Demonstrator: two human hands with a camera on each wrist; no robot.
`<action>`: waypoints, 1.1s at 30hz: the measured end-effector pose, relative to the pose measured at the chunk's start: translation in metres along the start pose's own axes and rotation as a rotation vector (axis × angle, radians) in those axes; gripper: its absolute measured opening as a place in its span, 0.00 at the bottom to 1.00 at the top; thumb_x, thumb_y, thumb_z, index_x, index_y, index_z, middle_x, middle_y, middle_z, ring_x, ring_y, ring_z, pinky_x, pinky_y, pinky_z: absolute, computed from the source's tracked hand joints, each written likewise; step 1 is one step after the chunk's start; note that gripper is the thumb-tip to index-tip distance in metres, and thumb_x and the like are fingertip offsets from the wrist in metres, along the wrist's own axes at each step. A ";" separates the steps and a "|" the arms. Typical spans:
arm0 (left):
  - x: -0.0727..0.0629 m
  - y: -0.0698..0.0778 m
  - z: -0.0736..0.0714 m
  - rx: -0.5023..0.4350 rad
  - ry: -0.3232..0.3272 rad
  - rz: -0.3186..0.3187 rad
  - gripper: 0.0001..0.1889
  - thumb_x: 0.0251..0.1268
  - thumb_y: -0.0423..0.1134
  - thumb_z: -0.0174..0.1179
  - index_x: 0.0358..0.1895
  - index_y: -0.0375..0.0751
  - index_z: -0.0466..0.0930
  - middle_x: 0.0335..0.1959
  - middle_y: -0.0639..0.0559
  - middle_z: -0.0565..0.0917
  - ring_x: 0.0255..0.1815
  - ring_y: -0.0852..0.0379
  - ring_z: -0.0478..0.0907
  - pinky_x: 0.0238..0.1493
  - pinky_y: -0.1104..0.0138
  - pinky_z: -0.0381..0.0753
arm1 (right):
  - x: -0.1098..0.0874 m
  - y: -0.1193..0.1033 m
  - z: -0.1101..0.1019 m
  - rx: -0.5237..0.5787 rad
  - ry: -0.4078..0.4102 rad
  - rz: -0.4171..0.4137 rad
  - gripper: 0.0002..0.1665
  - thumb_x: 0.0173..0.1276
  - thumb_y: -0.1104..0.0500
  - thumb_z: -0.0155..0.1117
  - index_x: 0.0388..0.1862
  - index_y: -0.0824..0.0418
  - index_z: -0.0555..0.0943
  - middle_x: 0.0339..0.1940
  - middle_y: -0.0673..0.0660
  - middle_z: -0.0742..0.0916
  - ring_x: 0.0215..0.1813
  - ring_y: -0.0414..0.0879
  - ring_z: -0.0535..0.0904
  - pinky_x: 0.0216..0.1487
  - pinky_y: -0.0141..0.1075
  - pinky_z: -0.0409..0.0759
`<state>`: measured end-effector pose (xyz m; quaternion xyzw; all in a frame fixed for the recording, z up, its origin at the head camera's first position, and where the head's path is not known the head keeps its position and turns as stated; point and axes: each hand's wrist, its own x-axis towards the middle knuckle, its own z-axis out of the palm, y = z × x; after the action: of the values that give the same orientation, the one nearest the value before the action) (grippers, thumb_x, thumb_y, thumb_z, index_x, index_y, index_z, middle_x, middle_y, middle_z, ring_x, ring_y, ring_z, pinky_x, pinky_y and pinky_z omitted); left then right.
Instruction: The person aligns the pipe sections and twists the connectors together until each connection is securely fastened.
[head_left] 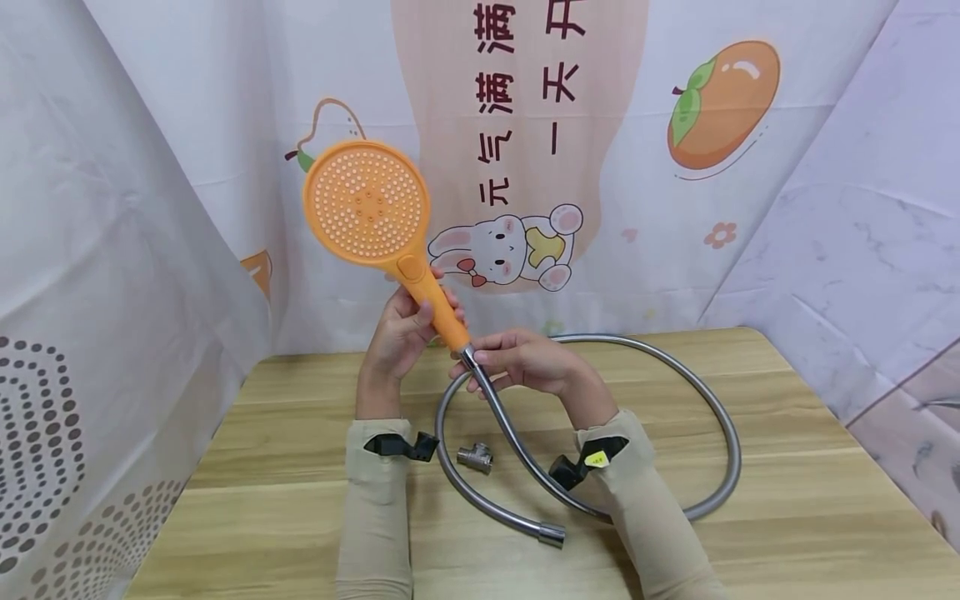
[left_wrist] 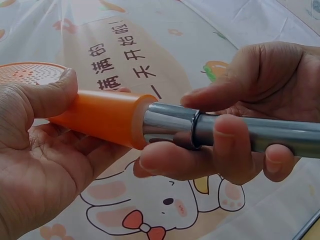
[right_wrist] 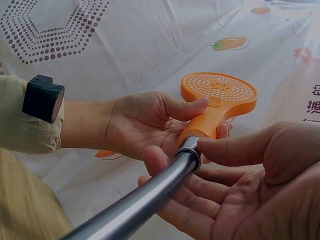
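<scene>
An orange shower head (head_left: 367, 202) is held up above the table, its nozzle face turned toward the head camera. My left hand (head_left: 401, 333) grips its handle, thumb across the front and fingers behind. At the handle's lower end sits the chrome connector (left_wrist: 170, 122) of a grey metal shower hose (head_left: 502, 417). My right hand (head_left: 528, 362) holds this connector, with the thumb (right_wrist: 235, 151) at its collar and the fingers beneath it. In the left wrist view a pale ring shows between the orange handle and the chrome connector.
The hose loops over the wooden table (head_left: 285, 483), and its free end carries a chrome fitting (head_left: 552, 535). Inside the loop lies a small metal tee fitting (head_left: 476, 457). A printed cloth (head_left: 337, 50) hangs behind the table.
</scene>
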<state>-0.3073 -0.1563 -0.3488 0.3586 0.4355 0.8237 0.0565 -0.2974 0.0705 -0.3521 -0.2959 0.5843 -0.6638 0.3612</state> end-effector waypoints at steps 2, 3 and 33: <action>-0.001 0.001 -0.001 0.007 0.001 -0.001 0.19 0.75 0.35 0.54 0.65 0.41 0.65 0.45 0.48 0.82 0.45 0.53 0.86 0.55 0.61 0.85 | 0.001 0.000 0.002 -0.008 0.014 -0.003 0.24 0.80 0.68 0.46 0.71 0.76 0.68 0.57 0.69 0.87 0.45 0.43 0.88 0.52 0.41 0.86; -0.001 0.001 -0.001 0.009 0.003 -0.002 0.19 0.75 0.35 0.55 0.65 0.41 0.66 0.45 0.48 0.82 0.45 0.53 0.86 0.55 0.61 0.85 | 0.001 0.000 0.003 -0.013 0.021 -0.005 0.25 0.80 0.68 0.47 0.72 0.76 0.66 0.59 0.73 0.84 0.45 0.43 0.88 0.52 0.41 0.86; 0.001 -0.002 -0.004 -0.037 -0.005 0.010 0.21 0.74 0.35 0.57 0.65 0.40 0.65 0.45 0.47 0.82 0.45 0.52 0.85 0.55 0.59 0.85 | 0.000 0.001 -0.001 -0.042 0.005 -0.029 0.20 0.81 0.67 0.46 0.63 0.80 0.73 0.44 0.52 0.91 0.45 0.43 0.89 0.59 0.53 0.83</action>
<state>-0.3110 -0.1573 -0.3510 0.3618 0.4184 0.8309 0.0601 -0.2980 0.0714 -0.3534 -0.3102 0.5944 -0.6574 0.3439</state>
